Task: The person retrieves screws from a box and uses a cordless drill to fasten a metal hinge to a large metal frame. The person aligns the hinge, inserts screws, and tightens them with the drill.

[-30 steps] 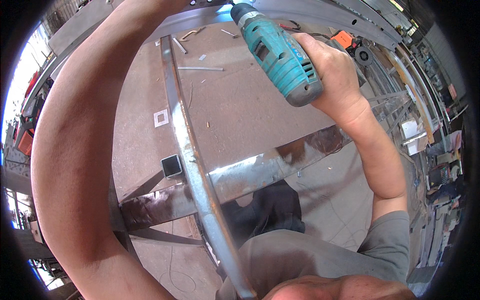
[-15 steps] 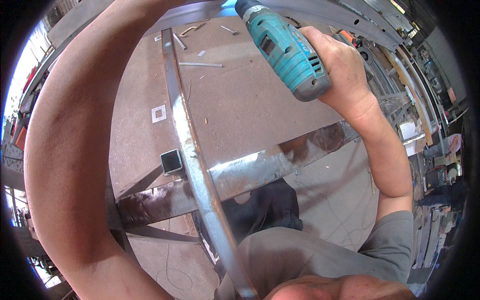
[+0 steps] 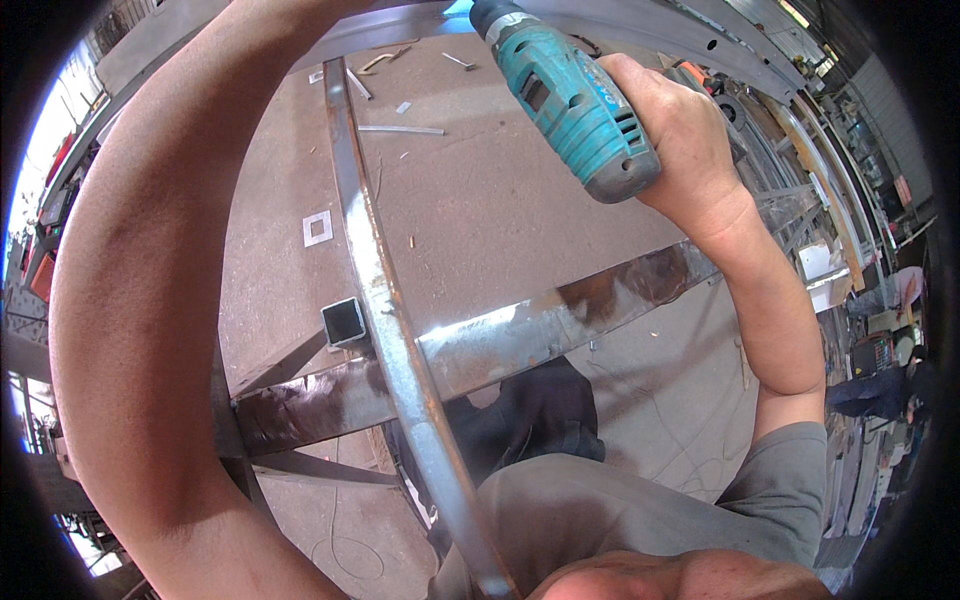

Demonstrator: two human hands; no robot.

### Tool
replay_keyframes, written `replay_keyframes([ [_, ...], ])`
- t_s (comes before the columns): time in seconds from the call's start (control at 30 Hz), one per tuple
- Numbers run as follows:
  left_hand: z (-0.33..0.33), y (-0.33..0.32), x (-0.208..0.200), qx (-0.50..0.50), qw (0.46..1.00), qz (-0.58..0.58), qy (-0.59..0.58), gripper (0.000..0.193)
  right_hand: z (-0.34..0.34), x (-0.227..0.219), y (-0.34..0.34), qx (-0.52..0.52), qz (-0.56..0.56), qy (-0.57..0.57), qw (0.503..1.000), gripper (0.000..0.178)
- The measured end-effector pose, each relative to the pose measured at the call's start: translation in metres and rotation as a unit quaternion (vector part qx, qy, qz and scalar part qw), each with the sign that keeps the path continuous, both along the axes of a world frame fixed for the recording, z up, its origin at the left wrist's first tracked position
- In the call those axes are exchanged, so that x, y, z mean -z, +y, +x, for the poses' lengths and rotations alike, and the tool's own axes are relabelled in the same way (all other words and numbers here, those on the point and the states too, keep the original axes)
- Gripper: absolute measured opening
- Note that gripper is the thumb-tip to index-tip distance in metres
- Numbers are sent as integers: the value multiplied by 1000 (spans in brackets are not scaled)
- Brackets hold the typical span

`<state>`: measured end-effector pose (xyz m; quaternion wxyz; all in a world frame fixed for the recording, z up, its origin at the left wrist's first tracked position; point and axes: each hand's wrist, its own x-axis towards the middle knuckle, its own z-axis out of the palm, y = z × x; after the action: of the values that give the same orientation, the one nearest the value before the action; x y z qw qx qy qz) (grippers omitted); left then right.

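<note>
From afar, my right hand grips a teal drill near a beam; my left hand's state I cannot tell.

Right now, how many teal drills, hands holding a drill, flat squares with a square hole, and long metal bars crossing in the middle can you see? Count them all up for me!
Teal drill: 1
Hands holding it: 1, the right hand
Flat square with a square hole: 1
Crossing metal bars: 2, the narrow bar and the wide bar
Total: 5
</note>
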<state>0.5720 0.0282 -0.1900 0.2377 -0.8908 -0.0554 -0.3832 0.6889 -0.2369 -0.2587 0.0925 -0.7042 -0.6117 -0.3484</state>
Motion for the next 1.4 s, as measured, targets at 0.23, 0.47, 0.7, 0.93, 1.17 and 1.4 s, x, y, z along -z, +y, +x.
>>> replay_keyframes([
  [0.23, 0, -2, 0, 0, 1000, 14, 1, 14, 0, 1, 0, 7, -1, 19, 1000, 37],
  [0.47, 0, -3, -1, -7, 1000, -10, 8, 13, -1, 0, 0, 3, 1, 15, 1000, 37],
  [0.7, -1, -6, -2, -15, 1000, -20, 10, 14, 0, 1, 1, 3, 1, 19, 1000, 36],
  [0.93, -2, -9, -2, -21, 999, -24, 9, 16, 0, 1, 1, 6, 5, 23, 1000, 37],
  [1.17, -2, -8, -2, -15, 1000, -18, 7, 16, 0, 2, 0, 8, 5, 16, 1000, 39],
  [1.4, -3, -8, -2, -19, 999, -34, 19, 17, 0, 1, 1, 6, 3, 19, 1000, 37],
])
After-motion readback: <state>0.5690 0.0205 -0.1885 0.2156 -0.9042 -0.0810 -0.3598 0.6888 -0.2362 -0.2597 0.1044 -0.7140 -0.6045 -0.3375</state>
